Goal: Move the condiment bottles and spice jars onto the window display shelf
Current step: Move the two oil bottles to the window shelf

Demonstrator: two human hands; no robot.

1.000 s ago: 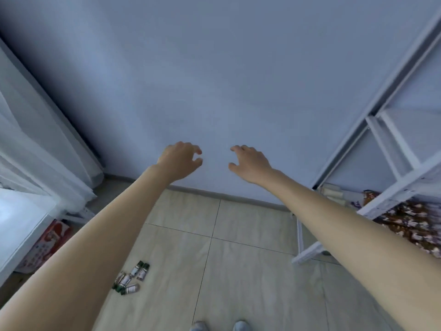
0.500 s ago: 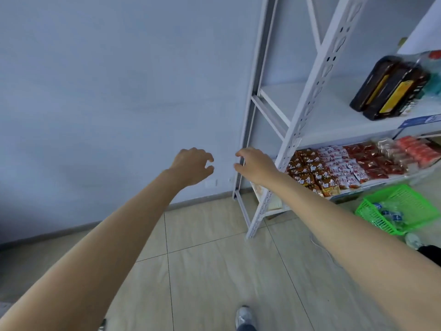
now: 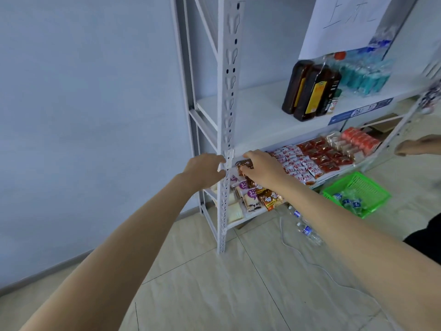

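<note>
While both hands (image 3: pixel 205 169) (image 3: pixel 261 169) hover loose, holding nothing, dark bottles' (image 3: pixel 310 91) yellow labels look unreadable; shelf tag (image 3: pixel 358 111) perhaps "26".

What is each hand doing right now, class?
Left hand: open, fingers loosely curled, holding nothing.
Right hand: open, fingers loosely curled, holding nothing.

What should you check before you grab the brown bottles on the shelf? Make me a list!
1. Left hand free: ok, fingers loosely curled, holding nothing.
2. Right hand free: ok, nothing gripped, hovering in front of the snack packets.
3. Dark bottles in sight: ok, standing together on the white shelf.
4. Bottle caps closed: cannot tell, tops hidden by the paper sign.
5. Way to the bottles clear: not ok, the shelf post stands close to both hands.
6. Someone else's hand nearby: not ok, at the right edge.
</note>
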